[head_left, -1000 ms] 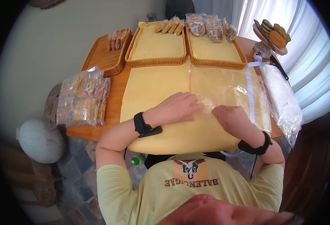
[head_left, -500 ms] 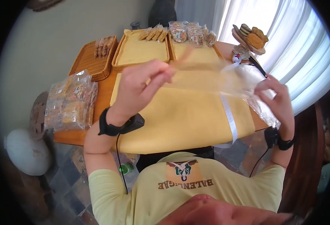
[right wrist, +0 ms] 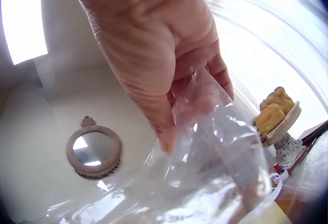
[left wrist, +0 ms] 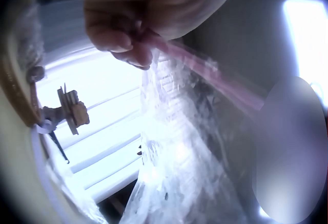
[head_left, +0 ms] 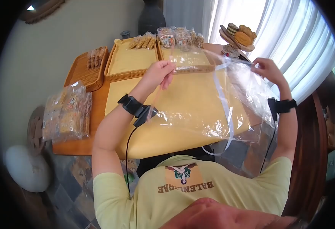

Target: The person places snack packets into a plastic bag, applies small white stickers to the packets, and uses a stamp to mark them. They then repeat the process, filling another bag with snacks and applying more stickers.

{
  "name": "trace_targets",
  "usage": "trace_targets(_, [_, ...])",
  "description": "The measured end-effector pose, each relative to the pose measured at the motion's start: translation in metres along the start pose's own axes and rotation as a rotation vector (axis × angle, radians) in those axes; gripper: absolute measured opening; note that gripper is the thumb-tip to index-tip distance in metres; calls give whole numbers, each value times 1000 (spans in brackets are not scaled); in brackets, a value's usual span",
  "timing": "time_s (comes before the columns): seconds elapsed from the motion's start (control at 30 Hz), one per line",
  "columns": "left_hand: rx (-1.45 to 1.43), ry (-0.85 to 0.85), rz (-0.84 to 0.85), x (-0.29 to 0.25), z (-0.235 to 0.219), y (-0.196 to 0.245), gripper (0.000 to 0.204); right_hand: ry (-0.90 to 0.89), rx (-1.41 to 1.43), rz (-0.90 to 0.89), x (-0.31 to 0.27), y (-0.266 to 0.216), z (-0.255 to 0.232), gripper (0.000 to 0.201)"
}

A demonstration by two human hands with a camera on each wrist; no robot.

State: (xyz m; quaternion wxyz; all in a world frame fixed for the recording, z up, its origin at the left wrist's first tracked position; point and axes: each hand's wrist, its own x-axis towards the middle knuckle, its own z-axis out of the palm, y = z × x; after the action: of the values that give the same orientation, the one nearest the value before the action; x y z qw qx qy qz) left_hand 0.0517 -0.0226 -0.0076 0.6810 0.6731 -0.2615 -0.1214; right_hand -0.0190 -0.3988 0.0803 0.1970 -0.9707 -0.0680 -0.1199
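Note:
A large clear plastic bag [head_left: 198,118] hangs stretched between both hands above the yellow sheet [head_left: 137,129]. My left hand [head_left: 160,74] pinches its edge near a pinkish strip [head_left: 157,100]; in the left wrist view the left hand [left wrist: 154,14] has its fingers curled on that strip [left wrist: 205,70]. At the other side my right hand [head_left: 269,71] grips the bag's upper right part. The right wrist view shows the right hand [right wrist: 164,49] with thumb and fingers pinching the crumpled film [right wrist: 205,147].
Wicker trays [head_left: 108,74] with bagged snacks line the table's back. More packed snacks [head_left: 68,114] lie at the left edge. A white ribbon [head_left: 221,95] crosses the right side, near clear plastic [head_left: 259,86]. A stand with bread [head_left: 243,38] is at the back right.
Both hands have risen from the sheet and moved apart, lifting the clear bag off it. The bag now hangs spread out between them. The view has shifted right.

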Motion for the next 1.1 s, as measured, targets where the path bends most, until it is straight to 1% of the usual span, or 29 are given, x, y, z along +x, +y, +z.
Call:
trace_targets(0.03, [-4,-17,-56,9,-2,-21,27,-37,15,17,5,16,14,14])
trace_targets(0.07, [-9,-31,-118,16,-3,-38,27,-68,-34,46,7,26,24,14])
trace_targets(0.1, [-7,-34,-129,21,-3,-54,27,-102,-82,74,9,34,35,13])
trace_targets(0.13, [7,-37,-156,22,0,-62,26,-61,-172,46,10,46,44,17])
trace_targets(0.17, [22,-40,-182,24,2,-68,26,-64,-167,48,13,56,51,17])
trace_targets(0.2, [24,-39,-191,24,3,-75,26,20,-135,10,13,66,58,20])
trace_targets(0.23, [-22,-20,-240,22,7,-75,25,102,-102,-27,12,71,64,23])
trace_targets(0.27, [-68,1,-290,22,9,-77,25,137,-205,-21,13,60,65,27])
trace_targets(0.3, [-65,4,-302,24,8,-80,25,130,-195,-18,13,46,66,27])
trace_targets(0.37, [-93,-3,-319,26,7,-89,23,294,-289,-293,12,7,73,30])
trace_targets(0.4, [-93,-1,-331,28,8,-94,23,221,-189,-327,13,-9,82,32])
trace_targets(0.43, [-161,9,-321,29,9,-100,23,149,-91,-360,12,-28,93,34])
trace_targets(0.47, [-228,20,-309,30,10,-104,24,5,-53,-391,8,-49,107,35])
trace_targets(0.5, [-228,22,-313,31,10,-106,24,-136,-14,-422,3,-69,119,36])
trace_targets(0.57, [-333,2,-370,30,9,-109,24,-255,-116,-631,2,-88,159,50])
trace_targets(0.6, [-330,5,-379,29,10,-108,24,-257,-107,-630,3,-89,179,50])
trace_targets(0.63, [-360,7,-374,28,11,-102,24,-225,-21,-713,5,-89,198,52])
trace_targets(0.67, [-390,11,-367,26,11,-98,24,-191,66,-797,5,-92,208,54])
trace_targets(0.7, [-388,20,-374,25,9,-97,24,-195,76,-802,5,-93,212,54])
trace_targets(0.77, [-358,-22,-435,24,5,-97,23,-174,-41,-832,7,-98,217,53])
trace_targets(0.8, [-360,-14,-440,23,5,-98,23,-179,-34,-836,9,-98,219,53])
trace_targets(0.87, [-229,1,-443,25,5,-100,21,-228,-73,-851,13,-95,223,53])
trace_targets(0.9, [-233,4,-445,25,5,-101,21,-233,-72,-853,14,-94,224,53])
trace_targets(0.97, [-161,25,-454,27,5,-105,19,-138,-67,-884,15,-95,224,41])
trace_targets(1.0, [-165,30,-454,27,5,-105,19,-142,-66,-889,15,-96,221,41])
trace_targets(1.07, [-143,38,-440,25,4,-100,17,-233,18,-770,15,-105,203,21])
trace_targets(1.1, [-138,60,-437,25,3,-100,17,-234,24,-791,16,-104,201,21])
